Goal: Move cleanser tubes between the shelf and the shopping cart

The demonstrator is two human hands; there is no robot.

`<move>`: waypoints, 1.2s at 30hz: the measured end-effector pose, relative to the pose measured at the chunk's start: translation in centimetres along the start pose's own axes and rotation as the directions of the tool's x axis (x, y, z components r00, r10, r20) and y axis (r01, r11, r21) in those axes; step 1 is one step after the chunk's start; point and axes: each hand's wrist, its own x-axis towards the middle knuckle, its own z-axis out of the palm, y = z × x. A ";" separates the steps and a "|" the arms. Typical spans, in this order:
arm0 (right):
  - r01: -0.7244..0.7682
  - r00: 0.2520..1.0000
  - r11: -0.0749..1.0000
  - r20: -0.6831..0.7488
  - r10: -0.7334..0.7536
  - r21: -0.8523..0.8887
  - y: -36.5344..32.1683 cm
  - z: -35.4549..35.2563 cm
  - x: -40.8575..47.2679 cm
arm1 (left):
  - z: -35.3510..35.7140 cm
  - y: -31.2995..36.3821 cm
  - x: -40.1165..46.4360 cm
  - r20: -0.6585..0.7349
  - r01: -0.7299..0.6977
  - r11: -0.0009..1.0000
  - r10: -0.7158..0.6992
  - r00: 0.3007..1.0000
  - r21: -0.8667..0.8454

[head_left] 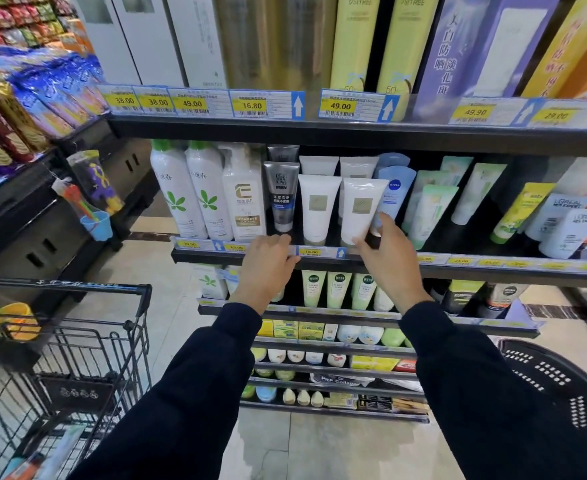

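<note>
Two white cleanser tubes with gold labels stand cap-down on the middle shelf [493, 268], the left tube [317, 209] and the right tube [360, 211]. My right hand [387, 252] grips the lower part of the right white tube, thumb at its front and fingers beside the blue Nivea tube [391, 194]. My left hand [268, 259] rests with curled fingers on the shelf's front rail, below a grey men's tube [281, 195]. The black wire shopping cart [77, 344] stands at lower left, holding a few packs at its bottom.
White spray cans [177, 188] and a pump bottle [243, 195] stand left of the tubes; green and L'Oreal tubes [562, 226] lean at right. Lower shelves hold more tubes. A black plastic basket [559, 386] sits at lower right. Snack racks line the left.
</note>
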 end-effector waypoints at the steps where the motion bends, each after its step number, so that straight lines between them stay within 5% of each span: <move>1: 0.031 0.999 0.997 -0.018 -0.032 -0.064 0.2 -0.3 -1.1 | -0.2 0.1 -0.6 -0.020 -0.005 0.999 0.004 1.000 -0.033; 7: 0.293 0.956 0.940 0.084 -0.283 -0.172 -0.2 0.1 -8.4 | -1.4 0.6 -7.1 -0.198 0.070 0.996 -0.079 0.977 -0.051; 17: 0.519 0.761 0.855 0.456 -0.462 0.000 -1.5 4.9 -17.0 | -1.7 1.3 -24.1 -0.183 0.411 0.908 -0.392 0.902 0.082; 27: 0.574 0.531 0.778 0.607 -0.591 0.256 -3.0 9.6 -25.6 | -4.2 4.1 -39.3 -0.105 0.752 0.640 -0.746 0.657 0.157; 36: 0.629 0.294 0.680 0.696 -0.656 0.376 -8.3 15.1 -30.8 | -5.8 3.5 -49.7 -0.145 0.925 0.363 -0.915 0.377 0.113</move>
